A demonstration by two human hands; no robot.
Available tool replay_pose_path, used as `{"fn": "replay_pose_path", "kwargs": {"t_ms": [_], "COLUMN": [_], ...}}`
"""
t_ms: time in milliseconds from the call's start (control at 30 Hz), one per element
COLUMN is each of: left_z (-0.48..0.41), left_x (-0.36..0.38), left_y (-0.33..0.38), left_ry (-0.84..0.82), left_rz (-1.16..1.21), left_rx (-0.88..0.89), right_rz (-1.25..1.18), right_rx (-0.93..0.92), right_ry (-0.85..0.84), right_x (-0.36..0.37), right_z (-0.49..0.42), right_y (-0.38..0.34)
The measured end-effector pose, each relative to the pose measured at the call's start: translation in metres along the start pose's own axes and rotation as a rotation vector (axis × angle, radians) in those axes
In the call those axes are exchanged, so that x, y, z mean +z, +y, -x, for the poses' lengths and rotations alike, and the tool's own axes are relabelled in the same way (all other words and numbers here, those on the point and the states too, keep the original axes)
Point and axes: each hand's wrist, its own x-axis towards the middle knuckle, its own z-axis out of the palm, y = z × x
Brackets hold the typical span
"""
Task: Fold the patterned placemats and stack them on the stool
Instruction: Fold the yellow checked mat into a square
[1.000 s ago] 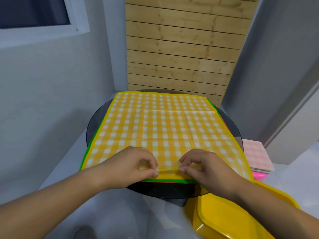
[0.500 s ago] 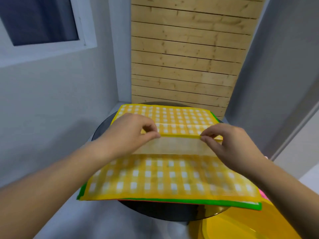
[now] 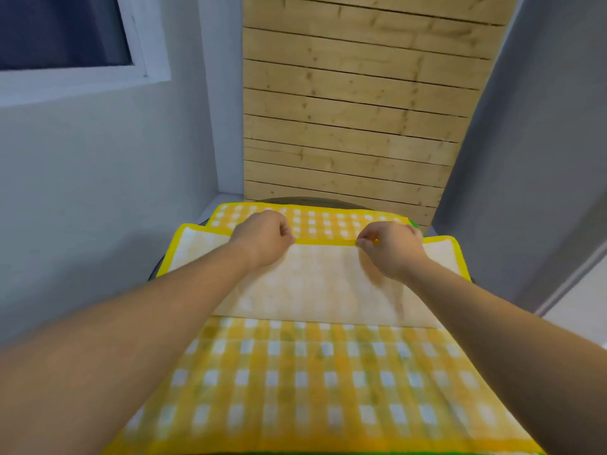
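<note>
A yellow-and-white checked placemat (image 3: 315, 382) lies over a round dark glass table (image 3: 308, 201). Its near edge is folded away from me, so the pale underside (image 3: 322, 284) faces up across the middle. My left hand (image 3: 262, 236) and my right hand (image 3: 391, 247) each pinch that folded edge, a short way before the mat's far edge (image 3: 312, 218). A green mat edge (image 3: 417, 223) peeks out underneath at the far right and along the bottom of the view. The stool is out of view.
A wooden plank panel (image 3: 354, 110) stands right behind the table. Grey walls close in on the left (image 3: 98, 192) and right (image 3: 542, 159), with a window (image 3: 59, 31) at the upper left.
Both hands have carried the mat's near edge from the front of the table to almost its far edge, baring more of the pale underside. My view has tilted up and forward.
</note>
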Motion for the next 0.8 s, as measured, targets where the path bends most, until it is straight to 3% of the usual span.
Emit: {"fn": "replay_pose_path", "kwargs": {"t_ms": [200, 800], "left_z": [-0.008, -0.008], "left_x": [0.033, 0.064], "left_y": [-0.012, -0.025], "left_ry": [0.028, 0.184], "left_rz": [-0.026, 0.105], "left_rx": [-0.011, -0.066], "right_rz": [-0.056, -0.150], "right_rx": [0.074, 0.053], "right_ry": [-0.073, 0.038], "right_x": [0.037, 0.063], "right_z": [-0.009, -0.022], "right_y": [0.011, 0.031]}}
